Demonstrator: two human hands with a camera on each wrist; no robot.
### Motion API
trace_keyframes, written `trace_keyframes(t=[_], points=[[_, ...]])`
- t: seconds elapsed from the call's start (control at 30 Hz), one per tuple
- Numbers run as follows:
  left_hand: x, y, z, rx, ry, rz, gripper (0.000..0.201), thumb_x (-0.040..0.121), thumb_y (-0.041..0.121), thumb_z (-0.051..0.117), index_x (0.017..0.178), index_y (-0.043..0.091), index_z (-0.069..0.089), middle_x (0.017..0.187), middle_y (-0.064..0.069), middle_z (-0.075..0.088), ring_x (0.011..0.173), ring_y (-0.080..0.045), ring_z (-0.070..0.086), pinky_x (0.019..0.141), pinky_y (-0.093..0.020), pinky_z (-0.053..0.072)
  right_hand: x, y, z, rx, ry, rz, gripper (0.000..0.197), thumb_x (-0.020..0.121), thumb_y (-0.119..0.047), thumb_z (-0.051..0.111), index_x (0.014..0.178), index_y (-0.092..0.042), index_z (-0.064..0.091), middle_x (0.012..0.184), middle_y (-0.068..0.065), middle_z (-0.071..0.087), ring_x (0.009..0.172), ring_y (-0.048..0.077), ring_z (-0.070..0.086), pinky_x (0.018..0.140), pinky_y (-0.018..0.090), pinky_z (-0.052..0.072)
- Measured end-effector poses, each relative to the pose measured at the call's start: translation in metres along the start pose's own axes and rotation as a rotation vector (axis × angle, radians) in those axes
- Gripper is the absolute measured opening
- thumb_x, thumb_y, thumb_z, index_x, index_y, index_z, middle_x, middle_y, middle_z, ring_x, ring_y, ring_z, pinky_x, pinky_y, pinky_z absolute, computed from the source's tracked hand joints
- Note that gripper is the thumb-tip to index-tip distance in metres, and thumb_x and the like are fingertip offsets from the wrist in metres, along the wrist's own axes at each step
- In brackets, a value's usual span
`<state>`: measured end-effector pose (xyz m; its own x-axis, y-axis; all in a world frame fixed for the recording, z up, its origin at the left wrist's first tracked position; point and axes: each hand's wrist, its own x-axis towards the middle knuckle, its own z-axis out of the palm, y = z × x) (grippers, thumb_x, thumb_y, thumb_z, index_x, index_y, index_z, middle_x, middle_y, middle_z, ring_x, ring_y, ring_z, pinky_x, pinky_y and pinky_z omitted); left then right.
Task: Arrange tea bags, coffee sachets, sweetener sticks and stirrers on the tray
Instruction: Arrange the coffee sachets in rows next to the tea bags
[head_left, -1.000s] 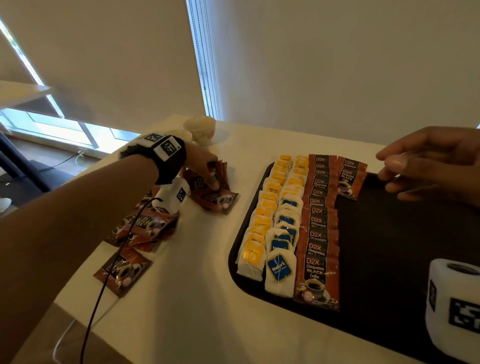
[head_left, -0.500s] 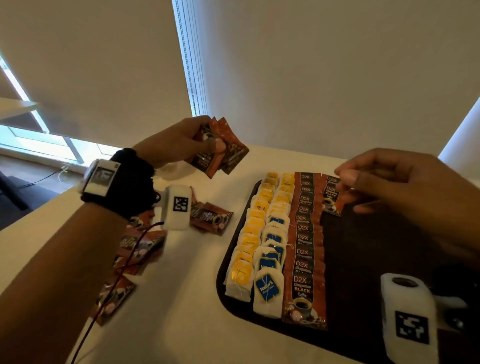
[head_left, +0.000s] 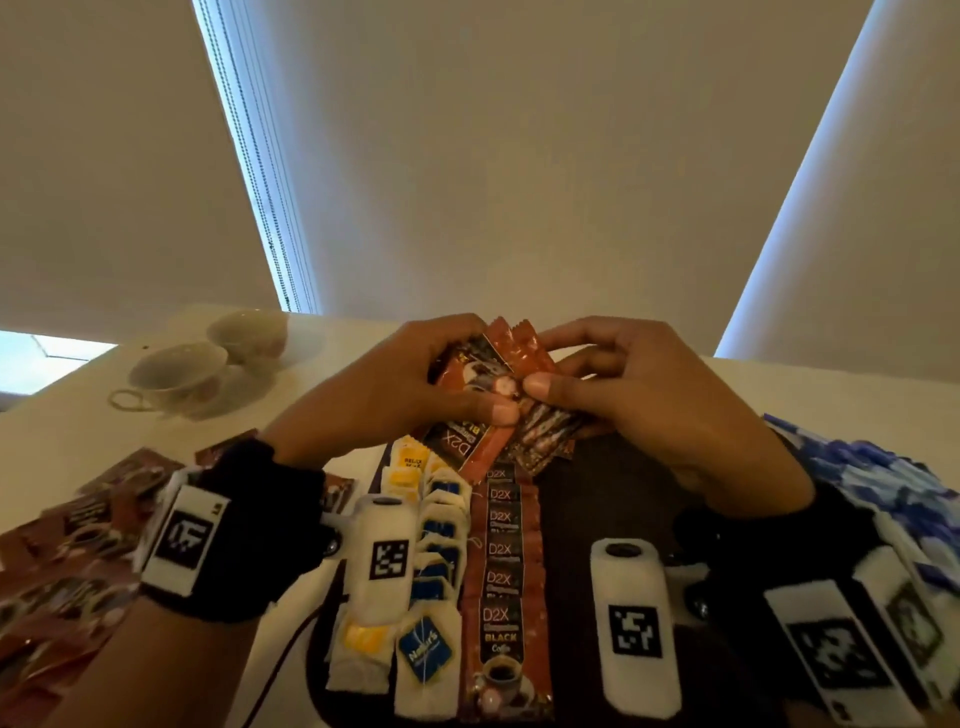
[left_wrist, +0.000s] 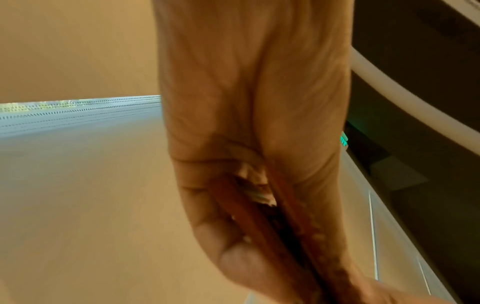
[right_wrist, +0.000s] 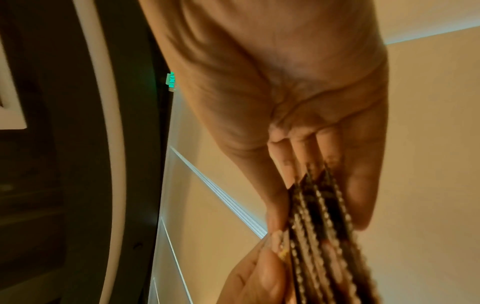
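Both hands — left hand (head_left: 384, 395), right hand (head_left: 649, 405) — pinched the coffee sachets (head_left: 498, 395); tray (head_left: 613, 499) lay at 6 o'clock.

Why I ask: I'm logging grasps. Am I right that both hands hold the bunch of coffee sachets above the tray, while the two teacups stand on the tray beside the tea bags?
Not quite. Both the left hand and the right hand do hold the coffee sachets above the tray, but the head view shows the teacups on the table, left of the tray.
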<state>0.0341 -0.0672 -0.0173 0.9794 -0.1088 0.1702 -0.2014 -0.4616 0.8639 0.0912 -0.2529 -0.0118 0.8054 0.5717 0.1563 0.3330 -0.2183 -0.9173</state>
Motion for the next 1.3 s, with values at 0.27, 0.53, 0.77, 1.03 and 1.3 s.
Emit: trace_keyframes(t=[0.27,0.53,0.77,1.03,1.3], points=[[-0.005,-0.004,-0.006,-0.121,0.045,-0.011,0.034,0.072,0.022,0.069,0.104,0.017,0.056,0.095,0.002,0.072,0.083,-0.016,0.072,0.062,-0.024,0.057,0.004,0.007,-0.004,0.369,-0.107,0.141,0.038,0.065,-0.026,0.069,0.101,-0.012,0.067,0.093,0.005,0.073,0.085,0.016,0.071,0.068,0.028,0.059],[-0.008,-0.004,-0.013,-0.107,0.035,-0.028,0.033,0.072,0.025,0.068,0.102,0.019,0.057,0.101,0.001,0.071,0.089,-0.019,0.071,0.065,-0.031,0.059,0.006,0.010,-0.006,0.456,-0.058,0.187,0.018,0.083,-0.014,0.061,0.097,-0.006,0.069,0.096,0.009,0.072,0.081,0.012,0.069,0.057,0.020,0.056],[-0.009,-0.003,-0.014,-0.088,0.053,-0.040,0.040,0.071,0.023,0.068,0.108,0.010,0.060,0.097,0.000,0.073,0.086,-0.019,0.072,0.066,-0.028,0.059,0.003,0.009,-0.001,0.360,-0.109,0.118,0.024,0.068,-0.021,0.067,0.090,-0.012,0.070,0.089,0.006,0.072,0.082,0.012,0.069,0.065,0.021,0.057],[-0.016,-0.004,-0.031,-0.015,0.115,-0.048,0.030,0.068,0.031,0.068,0.097,0.025,0.063,0.088,0.007,0.073,0.079,-0.013,0.071,0.054,-0.018,0.053,0.008,0.015,-0.004,0.412,0.049,0.180,0.005,0.079,-0.006,0.065,0.078,-0.010,0.067,0.079,0.008,0.070,0.073,0.016,0.066,0.066,0.029,0.058],[-0.021,-0.020,-0.061,0.045,0.232,-0.068,0.084,0.031,0.081,0.072,0.101,0.035,0.063,0.092,0.005,0.072,0.081,-0.017,0.071,0.064,-0.038,0.058,0.011,0.018,0.001,0.368,0.113,0.252,0.009,0.087,-0.013,0.062,0.094,-0.008,0.063,0.095,0.012,0.069,0.076,0.015,0.070,0.058,0.025,0.058]])
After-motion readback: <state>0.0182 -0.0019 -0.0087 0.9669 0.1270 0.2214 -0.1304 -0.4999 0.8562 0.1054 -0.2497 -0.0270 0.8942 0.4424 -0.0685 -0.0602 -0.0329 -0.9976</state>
